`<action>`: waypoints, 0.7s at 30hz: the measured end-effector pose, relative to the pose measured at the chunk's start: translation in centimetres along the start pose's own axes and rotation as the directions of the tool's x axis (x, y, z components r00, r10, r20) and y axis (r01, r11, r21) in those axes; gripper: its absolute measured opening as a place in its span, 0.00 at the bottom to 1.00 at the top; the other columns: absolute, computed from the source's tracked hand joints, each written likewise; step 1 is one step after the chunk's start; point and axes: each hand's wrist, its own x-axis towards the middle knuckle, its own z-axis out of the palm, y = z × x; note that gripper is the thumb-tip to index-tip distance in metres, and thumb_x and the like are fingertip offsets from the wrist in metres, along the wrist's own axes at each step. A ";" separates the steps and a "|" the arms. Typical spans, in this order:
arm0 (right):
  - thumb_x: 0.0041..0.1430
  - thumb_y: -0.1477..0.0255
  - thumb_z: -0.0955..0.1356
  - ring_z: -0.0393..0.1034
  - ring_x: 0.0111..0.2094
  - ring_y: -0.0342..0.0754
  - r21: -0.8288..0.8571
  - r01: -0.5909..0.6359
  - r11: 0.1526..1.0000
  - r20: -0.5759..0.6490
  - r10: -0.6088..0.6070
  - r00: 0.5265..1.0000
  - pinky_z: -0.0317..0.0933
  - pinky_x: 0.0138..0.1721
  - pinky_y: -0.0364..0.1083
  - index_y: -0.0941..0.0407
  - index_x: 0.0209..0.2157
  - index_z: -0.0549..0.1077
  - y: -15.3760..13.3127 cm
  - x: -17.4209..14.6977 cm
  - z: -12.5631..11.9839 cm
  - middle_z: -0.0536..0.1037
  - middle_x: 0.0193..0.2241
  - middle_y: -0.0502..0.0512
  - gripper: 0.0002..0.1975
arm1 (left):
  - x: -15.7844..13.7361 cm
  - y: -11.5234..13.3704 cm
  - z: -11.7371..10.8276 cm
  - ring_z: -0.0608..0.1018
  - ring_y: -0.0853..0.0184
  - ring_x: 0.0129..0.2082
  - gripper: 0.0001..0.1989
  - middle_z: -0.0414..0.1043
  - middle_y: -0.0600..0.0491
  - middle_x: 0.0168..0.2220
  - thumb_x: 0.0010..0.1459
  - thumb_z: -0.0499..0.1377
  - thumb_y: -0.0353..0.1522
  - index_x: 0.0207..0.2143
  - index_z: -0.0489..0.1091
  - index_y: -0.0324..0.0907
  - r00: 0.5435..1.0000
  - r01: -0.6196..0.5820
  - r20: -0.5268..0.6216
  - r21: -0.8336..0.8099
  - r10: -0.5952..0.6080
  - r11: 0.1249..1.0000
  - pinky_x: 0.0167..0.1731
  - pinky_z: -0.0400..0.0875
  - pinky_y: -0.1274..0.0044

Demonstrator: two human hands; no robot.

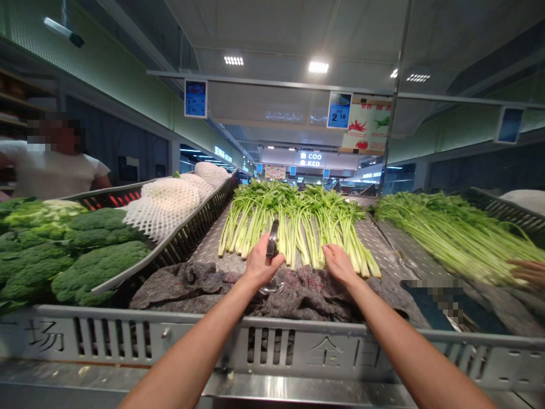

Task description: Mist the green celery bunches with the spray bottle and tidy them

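Observation:
A row of green celery lies on the textured metal display, leaves at the back and pale stalk ends facing me. My left hand is closed around what looks like a spray bottle. Its black head stands above my fingers, and a clear rounded part shows below the hand. At the stalk ends on the right, my right hand has its fingers curled in against the celery. The fingertips are partly hidden there. A crumpled dark grey cloth lies beneath both wrists.
A grey slatted barrier runs along the front. Left, a black crate wall separates broccoli and net-wrapped produce. A mirror on the right reflects the celery. A person stands at far left.

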 end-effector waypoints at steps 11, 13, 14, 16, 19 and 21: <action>0.57 0.66 0.53 0.63 0.37 0.47 -0.021 0.006 1.000 0.016 -0.006 1.000 0.53 0.37 0.42 0.58 0.31 0.69 0.1 0.0 0.0 0.71 0.31 0.57 0.18 | 0.0 -0.2 -0.1 0.70 0.69 0.27 0.16 0.67 0.56 0.27 0.43 0.53 0.31 0.38 0.63 0.42 0.999 -0.001 0.049 -0.120 0.007 0.993 0.29 0.64 0.77; 0.57 0.66 0.53 0.63 0.37 0.47 -0.020 0.003 1.000 0.015 -0.002 1.000 0.53 0.37 0.42 0.58 0.31 0.69 0.1 0.0 0.0 0.71 0.31 0.57 0.18 | 0.0 -0.1 -0.1 0.70 0.69 0.27 0.16 0.67 0.56 0.27 0.42 0.53 0.31 0.38 0.63 0.42 0.998 -0.012 0.065 -0.139 0.022 0.990 0.29 0.64 0.77; 0.57 0.66 0.53 0.63 0.36 0.47 -0.019 0.002 1.000 0.013 -0.001 1.000 0.53 0.37 0.42 0.58 0.31 0.69 0.1 0.0 0.0 0.71 0.31 0.57 0.18 | -0.1 0.0 -0.1 0.70 0.70 0.27 0.16 0.67 0.56 0.27 0.42 0.53 0.30 0.38 0.63 0.42 0.997 -0.016 0.071 -0.149 0.027 0.989 0.29 0.64 0.77; 0.57 0.66 0.53 0.63 0.36 0.46 -0.018 0.000 1.000 0.015 0.001 1.000 0.53 0.37 0.42 0.58 0.31 0.69 0.0 -0.1 -0.1 0.71 0.31 0.57 0.18 | -0.1 0.1 -0.1 0.70 0.70 0.27 0.17 0.67 0.57 0.27 0.42 0.53 0.30 0.39 0.62 0.42 0.996 -0.025 0.080 -0.163 0.039 0.986 0.29 0.65 0.77; 0.57 0.66 0.52 0.63 0.36 0.46 -0.024 -0.006 1.000 0.030 0.007 1.000 0.53 0.37 0.42 0.58 0.29 0.68 -0.2 -0.2 -0.2 0.71 0.30 0.57 0.18 | -0.1 0.2 -0.2 0.71 0.70 0.27 0.17 0.67 0.57 0.27 0.41 0.53 0.30 0.39 0.62 0.42 0.995 -0.039 0.081 -0.166 0.053 0.985 0.30 0.65 0.77; 0.57 0.66 0.52 0.63 0.35 0.46 -0.023 -0.009 1.000 0.034 0.010 0.999 0.53 0.37 0.42 0.58 0.29 0.68 -0.2 -0.2 -0.2 0.70 0.30 0.57 0.18 | -0.1 0.3 -0.2 0.71 0.70 0.27 0.18 0.67 0.57 0.27 0.41 0.53 0.30 0.39 0.62 0.42 0.995 -0.040 0.084 -0.168 0.055 0.985 0.30 0.65 0.77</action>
